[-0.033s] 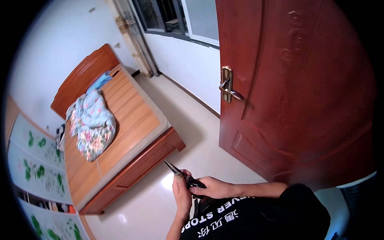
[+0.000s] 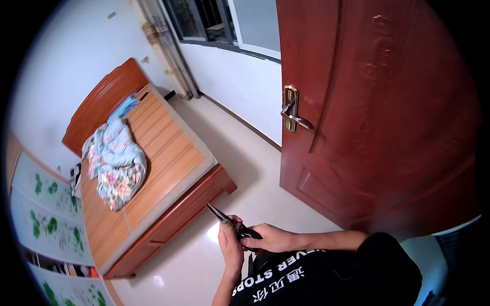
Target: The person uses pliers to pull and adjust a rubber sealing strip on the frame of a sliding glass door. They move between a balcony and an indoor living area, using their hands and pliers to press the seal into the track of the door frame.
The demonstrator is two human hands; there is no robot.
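In the head view, my left hand point(image 2: 230, 242) is closed around long-nose pliers point(image 2: 217, 212) near their pivot, with the thumb along the tool and the pointed metal tips angled up and to the left. My right hand point(image 2: 263, 238) grips the black handles of the same tool, just right of my left hand. Both hands are held in front of my black printed T-shirt point(image 2: 337, 275); part of the handles is hidden by fingers.
A wooden bed point(image 2: 168, 148) with a crumpled floral quilt point(image 2: 120, 173) stands at left, beside a wardrobe point(image 2: 46, 214) with leaf-patterned doors. An open red door point(image 2: 347, 132) with a metal handle point(image 2: 291, 109) fills the right. Behind are a window point(image 2: 209, 25) and curtain point(image 2: 163, 46).
The view has shifted very slightly, and my hands with the pliers appear a few pixels further left. The grip looks the same.
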